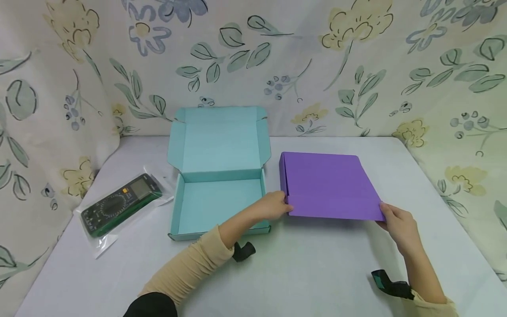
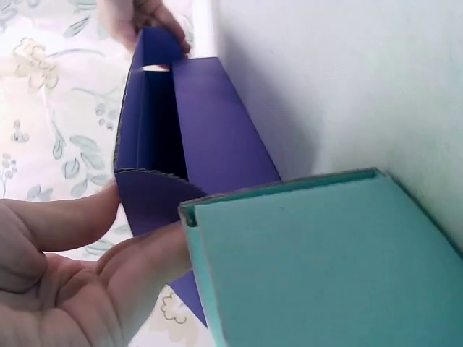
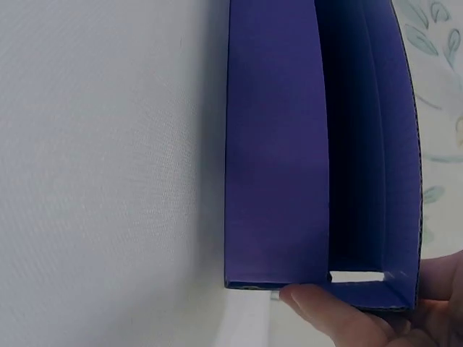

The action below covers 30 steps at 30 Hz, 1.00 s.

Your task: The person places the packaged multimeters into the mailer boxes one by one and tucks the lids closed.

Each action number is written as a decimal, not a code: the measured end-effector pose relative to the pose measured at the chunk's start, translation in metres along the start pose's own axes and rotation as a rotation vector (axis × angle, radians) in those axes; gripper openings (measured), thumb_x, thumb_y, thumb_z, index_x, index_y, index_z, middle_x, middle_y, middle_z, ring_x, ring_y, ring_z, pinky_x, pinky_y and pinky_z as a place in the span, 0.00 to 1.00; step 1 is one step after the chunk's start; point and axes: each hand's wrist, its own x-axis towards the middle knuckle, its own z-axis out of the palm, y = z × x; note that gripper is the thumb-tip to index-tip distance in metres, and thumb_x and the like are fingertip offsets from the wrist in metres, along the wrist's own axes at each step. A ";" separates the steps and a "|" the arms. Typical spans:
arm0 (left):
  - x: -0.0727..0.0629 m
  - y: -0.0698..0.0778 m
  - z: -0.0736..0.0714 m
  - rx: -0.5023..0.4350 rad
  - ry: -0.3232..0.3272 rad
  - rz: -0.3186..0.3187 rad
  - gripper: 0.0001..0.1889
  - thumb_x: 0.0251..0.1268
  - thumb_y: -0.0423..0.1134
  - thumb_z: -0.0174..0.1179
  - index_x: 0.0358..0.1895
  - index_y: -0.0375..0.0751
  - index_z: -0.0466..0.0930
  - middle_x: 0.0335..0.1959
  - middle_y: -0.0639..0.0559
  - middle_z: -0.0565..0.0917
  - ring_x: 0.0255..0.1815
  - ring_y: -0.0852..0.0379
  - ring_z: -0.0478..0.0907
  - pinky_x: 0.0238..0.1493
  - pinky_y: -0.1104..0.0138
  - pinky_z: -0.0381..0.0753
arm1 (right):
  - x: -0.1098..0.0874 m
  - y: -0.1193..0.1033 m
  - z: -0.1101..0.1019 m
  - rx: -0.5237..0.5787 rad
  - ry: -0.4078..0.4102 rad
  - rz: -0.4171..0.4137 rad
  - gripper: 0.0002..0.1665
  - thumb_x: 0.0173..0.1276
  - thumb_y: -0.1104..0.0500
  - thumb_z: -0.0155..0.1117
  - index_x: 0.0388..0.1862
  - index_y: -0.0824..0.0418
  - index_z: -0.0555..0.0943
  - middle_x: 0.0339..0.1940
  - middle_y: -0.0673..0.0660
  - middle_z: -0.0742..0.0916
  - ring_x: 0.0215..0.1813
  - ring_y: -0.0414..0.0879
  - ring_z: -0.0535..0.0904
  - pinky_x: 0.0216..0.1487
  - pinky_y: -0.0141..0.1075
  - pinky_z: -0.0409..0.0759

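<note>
purple box [image 1: 301, 176], where is it?

in the right half of the white table [image 1: 317, 273], between the teal box [image 1: 219, 204] and the table's right edge, not far from the back edge.

shut or open?

its lid [image 1: 336, 193] lies over the top, but the near side gapes: both wrist views show a dark gap between the lid and the front wall [image 3: 275, 144]. i can't tell what's inside.

and the teal one?

just to the left of it, lid raised toward the table's back edge, floor in view. the left forearm passes over its near right corner.

any smaller container?

a clear plastic bag [image 1: 167, 187] near the table's left edge, with a black and green multimeter [image 1: 119, 207] inside, lying aslant.

what's around all that?

a pale cloth [image 1: 301, 57] printed with flowers and leaves hangs behind the table's back edge and along its left and right sides. the tabletop is rounded at the back right corner.

and the fingers?

the left hand [image 1: 271, 205] pinches the purple box at its near left corner. the right hand [image 1: 400, 226] grips the near right corner, thumb on top of the lid.
</note>
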 end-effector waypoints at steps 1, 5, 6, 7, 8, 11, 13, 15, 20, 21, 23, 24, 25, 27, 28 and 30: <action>0.000 0.000 0.000 0.020 0.004 0.009 0.11 0.73 0.36 0.54 0.44 0.27 0.73 0.23 0.50 0.67 0.22 0.58 0.62 0.22 0.70 0.62 | 0.000 0.000 0.000 0.000 0.003 0.002 0.35 0.82 0.52 0.35 0.65 0.87 0.60 0.61 0.83 0.70 0.35 0.21 0.74 0.36 0.19 0.79; 0.001 0.000 0.000 0.085 0.039 0.032 0.09 0.70 0.36 0.59 0.35 0.33 0.71 0.21 0.51 0.67 0.20 0.59 0.62 0.20 0.70 0.61 | 0.002 0.004 0.000 0.018 -0.005 0.017 0.36 0.81 0.51 0.35 0.66 0.86 0.59 0.62 0.83 0.69 0.37 0.24 0.76 0.37 0.19 0.79; 0.001 0.000 0.000 0.093 0.048 0.027 0.10 0.69 0.36 0.60 0.34 0.34 0.71 0.21 0.51 0.67 0.20 0.59 0.62 0.20 0.71 0.61 | 0.003 0.005 0.000 0.037 -0.019 0.024 0.36 0.81 0.51 0.35 0.66 0.86 0.58 0.63 0.83 0.68 0.38 0.23 0.76 0.38 0.19 0.79; 0.002 0.000 0.000 0.100 0.053 0.021 0.11 0.68 0.37 0.61 0.34 0.34 0.71 0.21 0.51 0.67 0.20 0.59 0.62 0.20 0.71 0.61 | 0.003 0.007 0.000 0.055 -0.035 0.032 0.36 0.81 0.51 0.35 0.66 0.86 0.57 0.64 0.83 0.67 0.38 0.22 0.75 0.39 0.19 0.79; 0.003 -0.001 0.000 0.106 0.058 0.016 0.11 0.67 0.37 0.63 0.35 0.34 0.71 0.21 0.51 0.68 0.21 0.58 0.63 0.20 0.70 0.62 | 0.004 0.009 0.000 0.078 -0.053 0.039 0.37 0.81 0.51 0.35 0.67 0.86 0.56 0.65 0.83 0.65 0.38 0.21 0.74 0.40 0.19 0.79; 0.007 -0.003 0.000 0.127 0.055 0.008 0.15 0.64 0.38 0.66 0.44 0.30 0.74 0.27 0.47 0.75 0.25 0.56 0.67 0.23 0.69 0.67 | 0.005 0.015 -0.001 0.144 -0.109 0.044 0.36 0.81 0.52 0.35 0.67 0.87 0.53 0.67 0.84 0.61 0.38 0.18 0.72 0.42 0.20 0.78; 0.010 -0.005 0.001 0.138 0.041 0.023 0.24 0.63 0.38 0.66 0.56 0.27 0.71 0.38 0.41 0.81 0.33 0.53 0.74 0.30 0.67 0.74 | 0.005 0.019 -0.001 0.155 -0.129 0.032 0.36 0.81 0.53 0.36 0.67 0.87 0.53 0.67 0.83 0.61 0.39 0.17 0.71 0.43 0.20 0.78; 0.014 -0.007 0.001 0.119 0.018 0.033 0.35 0.63 0.38 0.67 0.67 0.24 0.61 0.56 0.34 0.78 0.50 0.48 0.78 0.47 0.62 0.79 | 0.006 0.023 -0.004 0.131 -0.155 0.003 0.36 0.81 0.53 0.37 0.67 0.87 0.53 0.66 0.83 0.62 0.39 0.18 0.72 0.43 0.21 0.79; 0.026 -0.014 0.000 -0.060 -0.019 0.029 0.52 0.57 0.33 0.70 0.76 0.29 0.41 0.75 0.35 0.55 0.75 0.43 0.55 0.73 0.55 0.57 | 0.014 0.031 -0.019 0.021 -0.259 -0.091 0.36 0.82 0.53 0.40 0.66 0.88 0.55 0.64 0.84 0.65 0.42 0.19 0.73 0.43 0.24 0.81; 0.028 -0.015 0.000 -0.114 -0.020 0.021 0.53 0.55 0.32 0.71 0.77 0.30 0.40 0.76 0.36 0.54 0.75 0.43 0.53 0.73 0.55 0.55 | 0.017 0.032 -0.023 0.011 -0.272 -0.109 0.36 0.81 0.53 0.40 0.66 0.88 0.55 0.65 0.84 0.65 0.43 0.18 0.72 0.44 0.24 0.80; 0.031 -0.016 -0.001 -0.213 -0.018 0.002 0.55 0.52 0.29 0.72 0.77 0.32 0.41 0.77 0.38 0.52 0.76 0.44 0.50 0.74 0.54 0.52 | 0.023 0.035 -0.029 0.027 -0.295 -0.147 0.35 0.81 0.53 0.41 0.68 0.86 0.55 0.67 0.82 0.64 0.46 0.16 0.70 0.45 0.22 0.79; 0.032 -0.016 -0.002 -0.248 -0.014 -0.014 0.55 0.51 0.28 0.72 0.77 0.32 0.41 0.77 0.38 0.52 0.77 0.44 0.49 0.74 0.54 0.51 | 0.026 0.037 -0.031 0.054 -0.302 -0.166 0.35 0.81 0.53 0.42 0.68 0.85 0.54 0.68 0.76 0.67 0.47 0.16 0.69 0.46 0.21 0.78; 0.033 -0.016 -0.003 -0.282 -0.012 -0.029 0.55 0.50 0.27 0.72 0.77 0.33 0.41 0.77 0.39 0.51 0.77 0.44 0.48 0.75 0.55 0.50 | 0.030 0.038 -0.033 0.100 -0.312 -0.180 0.36 0.81 0.54 0.42 0.69 0.85 0.53 0.69 0.68 0.70 0.48 0.15 0.69 0.47 0.20 0.77; 0.035 -0.016 -0.004 -0.343 -0.003 -0.055 0.55 0.49 0.26 0.72 0.77 0.33 0.42 0.77 0.39 0.51 0.77 0.45 0.48 0.75 0.55 0.50 | 0.036 0.041 -0.033 0.224 -0.341 -0.211 0.35 0.81 0.56 0.43 0.71 0.84 0.49 0.69 0.52 0.73 0.51 0.15 0.69 0.49 0.19 0.75; 0.036 -0.017 -0.005 -0.371 0.002 -0.066 0.55 0.49 0.25 0.72 0.77 0.34 0.42 0.77 0.39 0.52 0.77 0.45 0.49 0.75 0.56 0.50 | 0.039 0.042 -0.033 0.290 -0.365 -0.219 0.36 0.81 0.57 0.43 0.71 0.83 0.47 0.67 0.46 0.72 0.53 0.16 0.69 0.50 0.18 0.74; 0.037 -0.018 -0.005 -0.430 0.012 -0.078 0.55 0.48 0.23 0.71 0.77 0.33 0.42 0.77 0.39 0.52 0.76 0.45 0.50 0.74 0.58 0.52 | 0.044 0.045 -0.030 0.401 -0.413 -0.227 0.36 0.80 0.60 0.43 0.72 0.82 0.42 0.67 0.40 0.70 0.56 0.18 0.69 0.52 0.18 0.73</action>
